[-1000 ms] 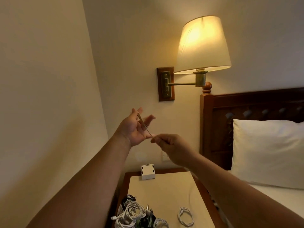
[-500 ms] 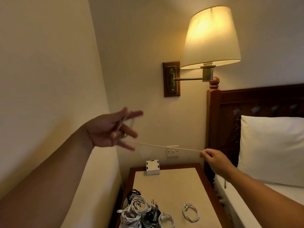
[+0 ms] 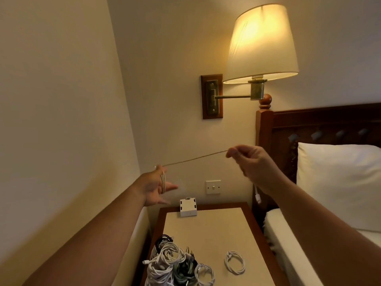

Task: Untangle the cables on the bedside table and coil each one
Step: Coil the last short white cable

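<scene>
Head view: the left hand (image 3: 157, 187) is raised with its fingers spread straight, and several loops of a thin white cable (image 3: 195, 157) are wound around them. From the top of that hand the cable runs taut, up and to the right, to the right hand (image 3: 247, 162), which pinches it between thumb and fingertips. Below the right hand the cable's free end hangs down, its white plug (image 3: 257, 198) in front of the dark wooden headboard (image 3: 329, 120). Beneath the hands, a wooden bedside table with a cream top (image 3: 212, 234) carries a tangled heap of white, black and green cables (image 3: 171, 265) at its near left, a coiled white cable (image 3: 235, 265) just beside it, and a small white box (image 3: 188, 208) at the far edge
</scene>
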